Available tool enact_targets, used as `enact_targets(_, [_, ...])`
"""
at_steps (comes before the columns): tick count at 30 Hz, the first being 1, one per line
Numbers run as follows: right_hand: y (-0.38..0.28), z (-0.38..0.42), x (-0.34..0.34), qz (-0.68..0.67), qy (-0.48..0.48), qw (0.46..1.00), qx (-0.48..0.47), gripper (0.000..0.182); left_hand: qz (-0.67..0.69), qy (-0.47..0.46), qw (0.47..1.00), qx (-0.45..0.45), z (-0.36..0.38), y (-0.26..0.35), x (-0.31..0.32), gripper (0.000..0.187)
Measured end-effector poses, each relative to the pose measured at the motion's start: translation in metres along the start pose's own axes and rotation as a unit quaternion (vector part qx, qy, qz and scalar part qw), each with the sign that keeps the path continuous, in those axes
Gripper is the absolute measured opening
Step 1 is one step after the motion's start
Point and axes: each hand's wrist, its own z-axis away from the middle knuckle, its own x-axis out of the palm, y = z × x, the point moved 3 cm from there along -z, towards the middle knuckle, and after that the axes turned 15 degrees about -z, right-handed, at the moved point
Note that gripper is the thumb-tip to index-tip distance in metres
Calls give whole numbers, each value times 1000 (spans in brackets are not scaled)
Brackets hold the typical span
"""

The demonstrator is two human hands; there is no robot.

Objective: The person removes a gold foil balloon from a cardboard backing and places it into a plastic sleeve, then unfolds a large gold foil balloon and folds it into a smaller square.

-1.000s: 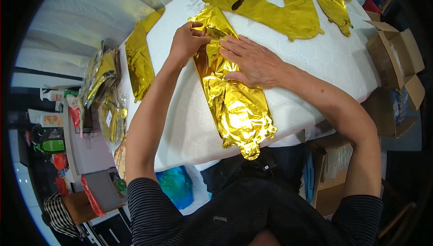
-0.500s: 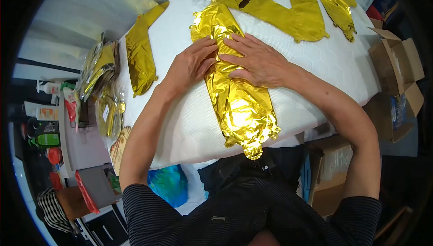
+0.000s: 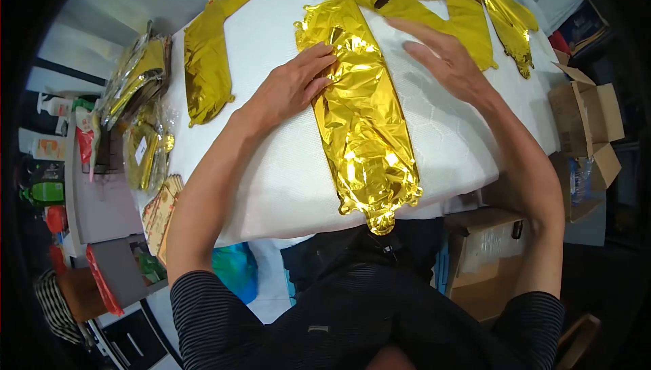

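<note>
A long, flat gold foil balloon [image 3: 366, 105] lies lengthwise in front of me, its surface crinkled and its near end lobed with a small tab. My left hand [image 3: 298, 80] rests on its left edge, fingers on the foil and thumb apart from them. To the right of the balloon, my right hand [image 3: 444, 61] is over the white table cover, off the foil, with fingers stretched out and thumb spread. Nothing shows in its grasp.
More flat gold foil balloons [image 3: 207, 65] lie at the left and along the far side [image 3: 468, 31]. Clear packets of gold foil [image 3: 146, 78] are stacked at the left edge. An open cardboard box [image 3: 586, 112] stands right; another box [image 3: 485, 261] is below the table.
My right hand has lifted off the balloon and moved right and slightly up. My left hand stays at the left edge of the foil, which looks flatter and wider in the middle.
</note>
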Motion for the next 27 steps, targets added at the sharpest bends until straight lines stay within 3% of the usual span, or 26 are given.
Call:
enact_targets(2, [-6, 23, -14, 237, 34, 959, -152, 40, 9, 1, 1000, -1, 1, -2, 3, 40])
enact_targets(3, [-7, 36, -13, 241, 30, 959, -148, 40, 11, -3, 1000, -6, 1, -4, 6, 39])
enact_targets(5, [-9, 68, 6, 399, -59, 890, -212, 38, 18, 5, 1000, 4, 2, -4, 7, 38])
enact_targets(8, [-13, 97, 26, 420, -103, 872, -230, 32, 29, 30, 999, 11, 4, -7, 13, 33])
enact_targets(15, [-16, 101, 48, 409, -184, 857, -254, 39, 21, 30, 999, 19, -1, -7, 12, 30])
enact_targets(21, [-10, 101, 50, 372, -159, 887, -223, 42, -40, 83, 992, 81, -3, 8, -9, 27])
enact_targets(27, [-11, 103, 50, 345, -145, 900, -225, 41, -34, 19, 995, 97, 19, 30, -17, 35])
